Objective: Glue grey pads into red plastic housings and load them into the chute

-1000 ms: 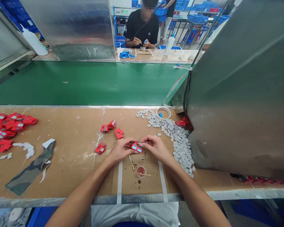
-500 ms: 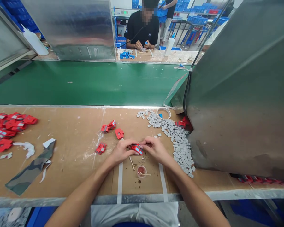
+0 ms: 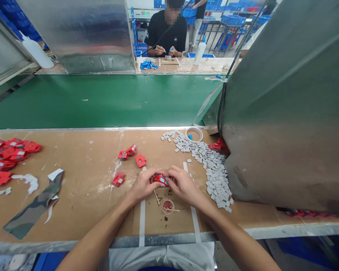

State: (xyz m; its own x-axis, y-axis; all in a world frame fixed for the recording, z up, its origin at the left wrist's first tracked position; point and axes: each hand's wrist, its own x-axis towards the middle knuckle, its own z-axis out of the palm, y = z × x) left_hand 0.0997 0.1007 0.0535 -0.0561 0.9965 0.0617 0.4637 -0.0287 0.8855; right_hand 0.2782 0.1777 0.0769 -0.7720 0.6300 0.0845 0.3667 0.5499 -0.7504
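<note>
Left hand (image 3: 143,184) and right hand (image 3: 183,184) both pinching one red plastic part (image 3: 160,179), above brown desk (image 3: 84,195), small glue cup (image 3: 168,206) just below, grey chips (image 3: 211,169) to the right

Green belt (image 3: 101,99) across the back, steel hood (image 3: 285,113) on the right. Grey chips (image 3: 214,171) scattered beside it on the bench (image 3: 84,210), tape ring (image 3: 194,134) near them. Red pile (image 3: 5,158) far left, camo strip (image 3: 34,207) lying closer in. Glue cup (image 3: 168,206) front and center.
</note>
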